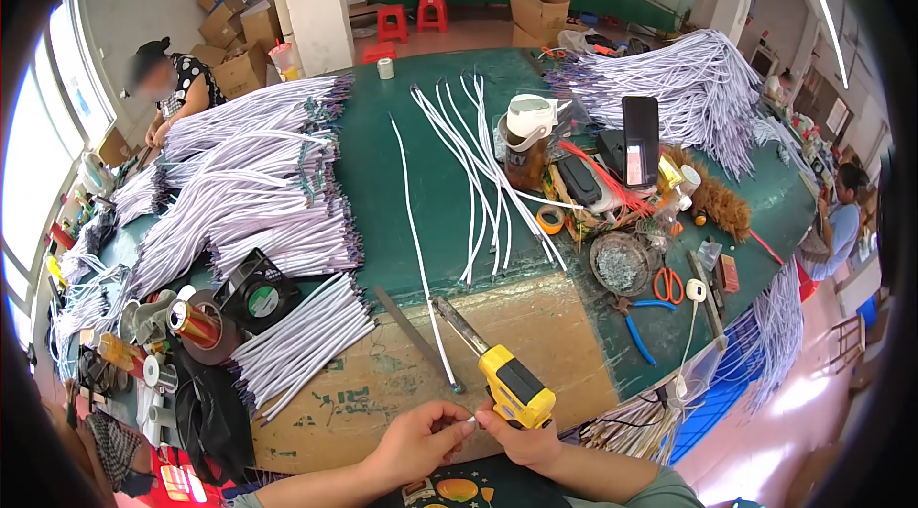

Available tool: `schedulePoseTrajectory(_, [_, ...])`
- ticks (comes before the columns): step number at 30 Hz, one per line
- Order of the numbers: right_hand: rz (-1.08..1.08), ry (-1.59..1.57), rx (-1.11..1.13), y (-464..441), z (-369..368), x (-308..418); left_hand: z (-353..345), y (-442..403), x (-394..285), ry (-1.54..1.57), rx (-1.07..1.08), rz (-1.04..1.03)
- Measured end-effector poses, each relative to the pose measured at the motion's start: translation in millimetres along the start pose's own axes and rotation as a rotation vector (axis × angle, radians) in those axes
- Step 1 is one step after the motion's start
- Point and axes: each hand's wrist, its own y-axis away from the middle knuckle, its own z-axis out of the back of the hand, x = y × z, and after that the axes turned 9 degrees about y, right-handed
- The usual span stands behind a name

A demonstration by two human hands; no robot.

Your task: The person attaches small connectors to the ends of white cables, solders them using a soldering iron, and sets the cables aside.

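Observation:
My left hand [421,436] is closed, its thumb and fingertips pinching a small white piece [471,420] that looks like a cable end. My right hand [524,441] meets it there, curled against the lower end of a yellow and black tool [516,386]. A long metal nozzle on this tool points up and left. Part of the grip is hidden by my fingers. Beyond my hands, a single white sleeved cable [418,231] lies lengthwise, its dark end near the tool. A flat metal strip [406,326] rests left of it on the brown board [335,412].
Bundled white cables [258,173] are heaped at left, with another pile [669,77] at back right. Several loose cables [478,173] lie mid-table. At right are pliers [636,326], orange scissors [668,286], a bowl [620,261] and a phone [640,140]. A person [177,87] works at far left.

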Motion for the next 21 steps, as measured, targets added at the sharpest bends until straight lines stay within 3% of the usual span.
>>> schedulePoseTrajectory(16, [0.123,0.206,-0.055,4.6,-4.5,-14.9,-6.1,-0.9,10.0,0.409,-0.039,-0.004])
schedulePoseTrajectory(18, [-0.033,-0.032,-0.096,4.8,-6.7,-15.6,-7.9,-1.2,11.0,0.425,-0.039,-0.012])
schedulePoseTrajectory(21, [-0.073,-0.055,-0.13,3.8,-9.5,-12.2,-8.5,-2.6,14.4,0.478,-0.033,-0.021])
